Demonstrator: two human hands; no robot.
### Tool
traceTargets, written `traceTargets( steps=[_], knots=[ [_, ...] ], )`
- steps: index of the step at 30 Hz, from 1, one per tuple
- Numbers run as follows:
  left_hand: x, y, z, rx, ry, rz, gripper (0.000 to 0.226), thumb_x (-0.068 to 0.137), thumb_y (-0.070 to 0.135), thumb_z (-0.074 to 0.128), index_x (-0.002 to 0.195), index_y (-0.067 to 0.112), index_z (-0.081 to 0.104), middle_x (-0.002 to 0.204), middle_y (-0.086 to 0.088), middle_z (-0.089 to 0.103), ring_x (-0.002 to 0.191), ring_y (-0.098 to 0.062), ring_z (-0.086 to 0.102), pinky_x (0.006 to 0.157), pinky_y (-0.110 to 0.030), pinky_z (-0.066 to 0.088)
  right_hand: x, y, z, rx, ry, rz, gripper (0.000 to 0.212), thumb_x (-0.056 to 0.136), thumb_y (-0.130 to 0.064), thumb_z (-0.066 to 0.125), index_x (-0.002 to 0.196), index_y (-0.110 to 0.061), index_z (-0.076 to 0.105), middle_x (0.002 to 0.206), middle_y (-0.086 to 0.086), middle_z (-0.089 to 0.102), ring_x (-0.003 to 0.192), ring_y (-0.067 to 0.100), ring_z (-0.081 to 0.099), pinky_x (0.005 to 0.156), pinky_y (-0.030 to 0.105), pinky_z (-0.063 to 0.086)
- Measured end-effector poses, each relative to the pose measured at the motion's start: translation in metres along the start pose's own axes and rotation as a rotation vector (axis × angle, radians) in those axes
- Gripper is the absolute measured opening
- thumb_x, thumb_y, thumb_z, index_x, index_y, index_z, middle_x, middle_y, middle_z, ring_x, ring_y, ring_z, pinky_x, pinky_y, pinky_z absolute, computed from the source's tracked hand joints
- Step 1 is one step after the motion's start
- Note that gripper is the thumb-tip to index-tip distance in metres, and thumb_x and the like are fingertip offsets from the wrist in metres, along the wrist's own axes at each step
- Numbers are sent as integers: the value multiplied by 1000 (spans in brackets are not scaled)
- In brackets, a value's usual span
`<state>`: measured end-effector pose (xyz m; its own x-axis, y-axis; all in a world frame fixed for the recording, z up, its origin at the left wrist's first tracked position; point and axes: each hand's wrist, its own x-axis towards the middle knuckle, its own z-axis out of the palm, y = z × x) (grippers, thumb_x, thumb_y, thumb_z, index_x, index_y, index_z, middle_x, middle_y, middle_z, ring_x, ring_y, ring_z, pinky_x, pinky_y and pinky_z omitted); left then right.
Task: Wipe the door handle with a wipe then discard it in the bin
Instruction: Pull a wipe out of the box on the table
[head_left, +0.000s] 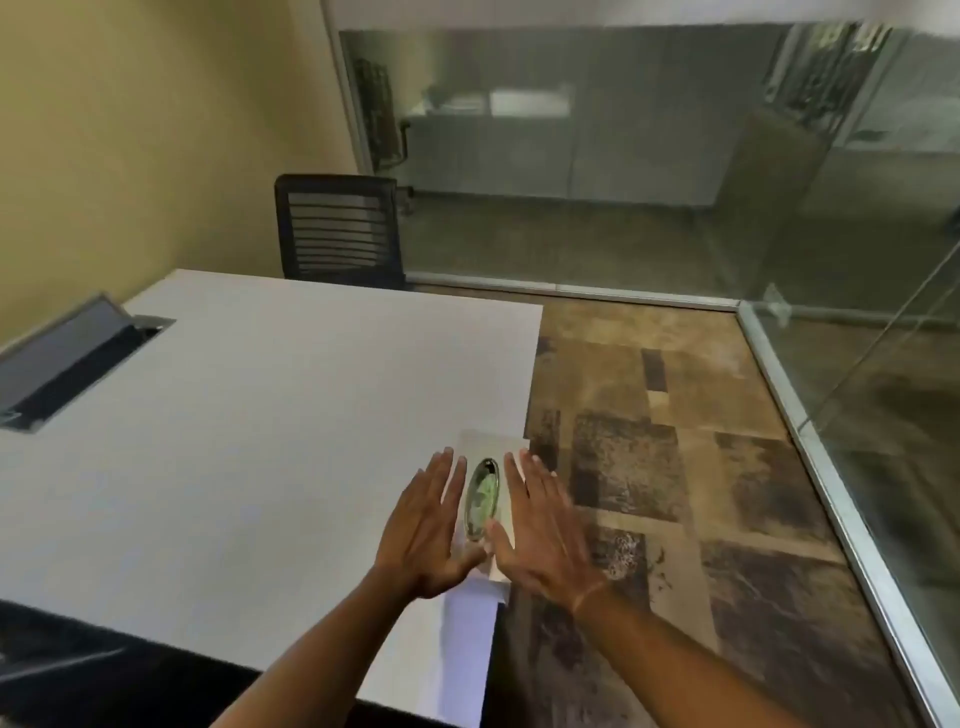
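Observation:
A white box of wipes (485, 447) with a green oval opening on top lies at the right edge of the white table (260, 415). My left hand (426, 525) hovers flat over the box's left side, fingers spread, holding nothing. To the right of the opening, my right hand (540, 525) is also flat with fingers apart. The two thumbs nearly meet over the near end of the box. No door handle and no bin are in view.
A black mesh chair (340, 231) stands at the table's far side. An open cable hatch (72, 358) sits in the tabletop at left. Glass partitions (857, 364) run along the right and back. Patterned carpet (675, 467) covers the floor right of the table.

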<state>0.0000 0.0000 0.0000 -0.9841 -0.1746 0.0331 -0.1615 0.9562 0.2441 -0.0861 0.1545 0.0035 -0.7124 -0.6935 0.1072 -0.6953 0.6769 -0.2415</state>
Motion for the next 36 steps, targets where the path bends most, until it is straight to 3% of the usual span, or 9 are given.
traceTargets(
  steps=[7,10,12,17,25,30,36],
  knots=[
    [20,-19,40,36,-58,5,102,80,86,24,145,29,-32,156,3,-35,146,-16,-29,122,-37,-12,26,5,23,-10,-115,29,66,94,-45,41,152,-17,26,156,8,35,143,26,29,116,42,21],
    [31,-30,57,-8,-83,34,105,81,85,26,152,26,-23,160,4,-30,148,-14,-27,122,-37,-12,41,2,29,-41,-139,29,48,92,-34,48,137,-18,45,133,6,56,122,24,46,104,40,35],
    [35,-38,68,-22,-109,60,107,81,84,31,155,21,-15,163,1,-23,150,-15,-22,122,-37,-10,52,-3,36,-74,-140,47,34,92,-27,45,124,-19,55,121,5,61,112,24,48,97,39,38],
    [42,-53,90,-31,-173,77,111,79,89,22,156,18,-13,164,-2,-20,150,-16,-20,124,-40,-4,76,-16,54,-142,-151,175,24,84,-17,50,98,-19,69,109,10,60,104,29,46,87,41,37],
    [51,-53,87,9,-220,89,117,69,93,0,153,13,-19,160,-6,-29,147,-22,-30,124,-43,-6,90,-27,75,-246,-191,324,21,91,-18,50,94,-22,70,113,7,52,106,28,41,86,42,33],
    [52,-50,83,42,-244,80,115,73,89,13,150,12,-26,157,-8,-35,145,-23,-35,123,-42,-9,95,-29,81,-234,-181,354,26,95,-19,44,104,-19,69,119,8,50,111,28,40,88,43,33],
    [50,-47,79,50,-252,75,115,69,93,0,147,15,-30,156,-7,-36,145,-23,-35,123,-43,-9,97,-23,85,-208,-197,335,23,94,-17,45,97,-18,68,118,9,46,110,28,38,87,43,31]
  ],
)
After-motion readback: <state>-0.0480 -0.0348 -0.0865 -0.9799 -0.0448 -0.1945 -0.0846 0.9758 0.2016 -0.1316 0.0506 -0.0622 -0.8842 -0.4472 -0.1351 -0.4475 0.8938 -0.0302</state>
